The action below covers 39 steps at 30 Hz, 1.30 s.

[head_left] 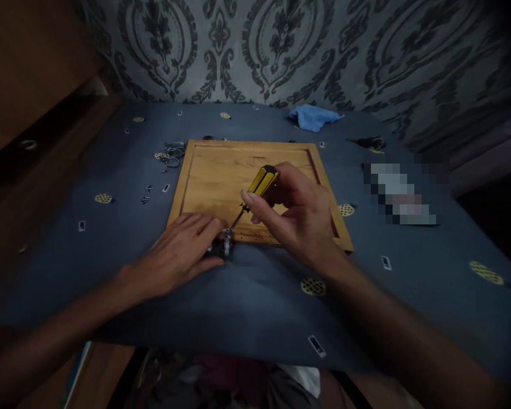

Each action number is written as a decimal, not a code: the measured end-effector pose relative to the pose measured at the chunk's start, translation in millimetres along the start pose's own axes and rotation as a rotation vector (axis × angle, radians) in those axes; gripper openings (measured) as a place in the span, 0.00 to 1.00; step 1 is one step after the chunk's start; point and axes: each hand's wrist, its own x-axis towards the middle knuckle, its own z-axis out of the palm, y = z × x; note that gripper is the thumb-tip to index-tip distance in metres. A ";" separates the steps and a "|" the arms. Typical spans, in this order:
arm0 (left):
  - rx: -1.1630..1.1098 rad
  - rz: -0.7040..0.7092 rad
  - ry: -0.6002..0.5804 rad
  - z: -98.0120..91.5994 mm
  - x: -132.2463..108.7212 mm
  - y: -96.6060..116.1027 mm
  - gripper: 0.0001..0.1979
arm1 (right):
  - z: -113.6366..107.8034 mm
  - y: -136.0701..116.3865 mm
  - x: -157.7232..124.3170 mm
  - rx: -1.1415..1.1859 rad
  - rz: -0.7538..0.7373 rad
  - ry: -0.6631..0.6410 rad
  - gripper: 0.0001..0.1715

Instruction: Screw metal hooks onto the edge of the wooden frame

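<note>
In the head view, my right hand (304,213) is closed around the yellow-and-black handle of a screwdriver (259,184). Its shaft slants down to the left, and the tip meets a small metal fitting (227,243) at the near edge of a framed wooden panel (221,187). My left hand (187,244) grips the fitting from the left, thumb below and fingers above on the panel's edge. The fitting has a shiny part and a dark part; my fingers cover some of it. A row of small holes runs along the panel's near edge, right of the fitting.
Several small screws (147,194) lie left of the panel, with a cluster of metal pieces (172,153) behind them. A blue cloth (315,117) rests at the back. To the right are a dark tool (368,142) and a pixelated item (402,196). A patterned blue tablecloth (272,318) lies beneath everything.
</note>
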 end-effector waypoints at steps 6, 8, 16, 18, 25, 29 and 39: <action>0.089 0.109 0.028 1.8 -8.9 -2.9 0.17 | -0.6 -1.9 0.3 -0.004 -0.012 0.001 0.19; 0.105 0.121 0.026 4.1 -10.4 -5.2 0.17 | -0.8 -2.1 0.7 -0.018 -0.026 0.004 0.19; 0.145 0.154 0.040 9.7 -11.8 -10.1 0.17 | -1.8 1.1 0.8 -0.044 -0.066 -0.001 0.17; 0.145 0.159 0.060 9.9 -11.3 -9.8 0.17 | -2.0 0.9 0.9 -0.047 -0.065 -0.006 0.17; 0.214 0.198 0.116 10.4 -8.0 -7.6 0.15 | -1.8 0.3 1.5 -0.058 -0.084 -0.003 0.16; 0.244 0.209 0.143 12.2 -7.4 -7.3 0.14 | -1.5 1.1 0.5 -0.082 -0.083 0.002 0.14; 0.230 0.200 0.187 16.7 -6.5 -6.6 0.13 | -0.4 0.1 -1.2 -0.078 -0.088 -0.008 0.12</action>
